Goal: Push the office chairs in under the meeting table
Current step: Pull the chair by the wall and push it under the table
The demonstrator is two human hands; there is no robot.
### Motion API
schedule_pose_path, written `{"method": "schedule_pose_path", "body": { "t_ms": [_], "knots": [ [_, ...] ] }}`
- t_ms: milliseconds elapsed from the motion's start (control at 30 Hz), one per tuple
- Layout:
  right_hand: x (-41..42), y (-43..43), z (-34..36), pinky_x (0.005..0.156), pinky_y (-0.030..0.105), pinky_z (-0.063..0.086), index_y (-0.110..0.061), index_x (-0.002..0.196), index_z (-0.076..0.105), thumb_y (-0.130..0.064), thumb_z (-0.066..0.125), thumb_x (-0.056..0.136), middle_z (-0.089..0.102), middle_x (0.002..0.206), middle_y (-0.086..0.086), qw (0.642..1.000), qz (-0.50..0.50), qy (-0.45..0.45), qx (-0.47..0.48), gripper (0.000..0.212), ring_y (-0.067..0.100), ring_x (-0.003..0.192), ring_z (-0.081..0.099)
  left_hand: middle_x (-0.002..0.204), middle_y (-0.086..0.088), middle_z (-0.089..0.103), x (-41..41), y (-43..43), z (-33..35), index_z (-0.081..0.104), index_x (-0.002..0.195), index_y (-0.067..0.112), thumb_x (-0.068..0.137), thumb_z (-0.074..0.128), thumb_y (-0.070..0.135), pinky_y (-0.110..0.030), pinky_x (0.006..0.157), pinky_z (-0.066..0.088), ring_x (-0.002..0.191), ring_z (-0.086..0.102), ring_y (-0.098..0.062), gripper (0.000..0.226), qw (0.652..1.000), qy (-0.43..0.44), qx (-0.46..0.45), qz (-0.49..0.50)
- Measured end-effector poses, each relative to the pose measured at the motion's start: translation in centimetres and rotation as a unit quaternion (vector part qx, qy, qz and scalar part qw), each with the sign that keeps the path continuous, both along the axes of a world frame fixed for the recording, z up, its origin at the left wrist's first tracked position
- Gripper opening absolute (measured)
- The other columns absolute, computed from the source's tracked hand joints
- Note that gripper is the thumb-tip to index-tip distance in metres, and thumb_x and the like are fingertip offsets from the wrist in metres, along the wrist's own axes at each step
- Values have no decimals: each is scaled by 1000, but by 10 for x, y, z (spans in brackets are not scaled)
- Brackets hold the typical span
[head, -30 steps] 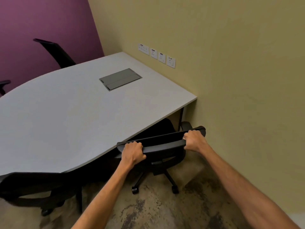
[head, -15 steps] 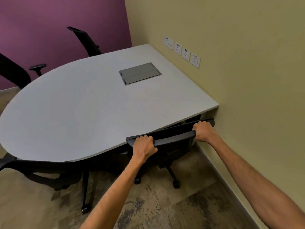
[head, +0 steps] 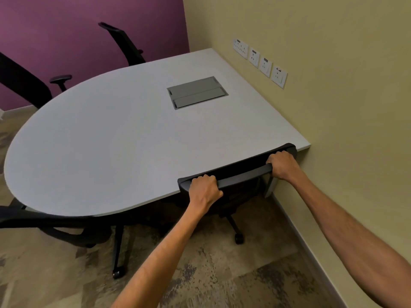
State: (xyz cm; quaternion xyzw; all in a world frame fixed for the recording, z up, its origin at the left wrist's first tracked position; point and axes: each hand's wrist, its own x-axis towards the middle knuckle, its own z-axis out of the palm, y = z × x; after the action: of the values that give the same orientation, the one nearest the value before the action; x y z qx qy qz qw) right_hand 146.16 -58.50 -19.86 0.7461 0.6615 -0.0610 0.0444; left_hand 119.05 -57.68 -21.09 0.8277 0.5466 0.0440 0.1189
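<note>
The person stands at the near right corner of the worktop [head: 124, 138], close to the wall, with both hands wrapped around the top bar of a black chair [head: 240, 174]. The left hand [head: 205, 190] is closed over the bar's left end and the right hand [head: 283, 165] is closed over its right end, knuckles up, arms nearly straight. The chair's seat is hidden beneath the worktop, and the top of its back sits at the worktop's near edge, so this chair looks almost fully in.

To finish well, the push should be even through both hands, so the back meets the edge square rather than swinging toward the wall on the right. A slow, level shove lets the wheels [head: 239, 238] roll over the carpet without catching. The fingers curled over the bar's far side could be pinched against the edge, so the grip should loosen before contact.

A second chair [head: 66, 225] stands at the near left edge, also tucked close, and two more chairs [head: 124, 43] wait along the far edge.
</note>
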Motion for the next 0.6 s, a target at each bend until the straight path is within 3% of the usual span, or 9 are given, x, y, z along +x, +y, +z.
{"method": "schedule_pose_path", "body": {
  "t_ms": [233, 300, 367, 433, 500, 600],
  "knots": [
    [-1, 0, -5, 86, 37, 41, -22, 80, 61, -6, 57, 72, 67, 92, 9, 1000, -2, -19, 5, 19, 29, 95, 59, 65, -3, 62, -3, -1, -2, 65, 78, 11, 80, 60, 34, -34, 73, 53, 62, 61, -22, 24, 999, 2, 32, -23],
    [-7, -2, -5, 88, 38, 37, -20, 99, 62, -21, 66, 76, 60, 106, 9, 1000, 6, -29, 5, 23, 28, 108, 49, 63, 0, 58, -5, 0, -4, 58, 78, 14, 80, 61, 41, -38, 76, 52, 60, 57, -21, 27, 998, -4, 53, -29],
    [-22, -5, -5, 93, 41, 36, -21, 108, 55, -50, 72, 71, 51, 115, 8, 1000, 14, 2, -12, 50, 28, 112, 43, 69, 1, 58, -8, -1, -8, 54, 85, 16, 79, 60, 53, -38, 80, 49, 65, 55, -20, 38, 996, -39, 78, -30],
    [-45, -17, -2, 96, 42, 35, -22, 111, 52, -69, 70, 63, 47, 119, 6, 996, 37, 74, 10, 69, 26, 113, 41, 85, 0, 59, -15, -14, -14, 53, 93, 18, 79, 55, 66, -39, 85, 45, 81, 54, -19, 50, 989, -96, 107, -29],
    [-64, -29, 0, 99, 41, 34, -25, 115, 49, -81, 64, 58, 45, 123, 2, 980, 55, 168, 95, 81, 21, 115, 42, 108, 0, 54, -22, -32, -18, 53, 102, 21, 81, 50, 71, -44, 93, 40, 109, 48, -20, 55, 980, -120, 155, -22],
    [-87, -36, 7, 107, 42, 29, -28, 125, 42, -85, 58, 62, 42, 131, 0, 959, 78, 199, 185, 86, 18, 122, 39, 139, 2, 42, -42, -50, -13, 51, 123, 27, 85, 42, 73, -52, 103, 29, 140, 27, -25, 59, 970, -123, 205, 54]
  ]
}}
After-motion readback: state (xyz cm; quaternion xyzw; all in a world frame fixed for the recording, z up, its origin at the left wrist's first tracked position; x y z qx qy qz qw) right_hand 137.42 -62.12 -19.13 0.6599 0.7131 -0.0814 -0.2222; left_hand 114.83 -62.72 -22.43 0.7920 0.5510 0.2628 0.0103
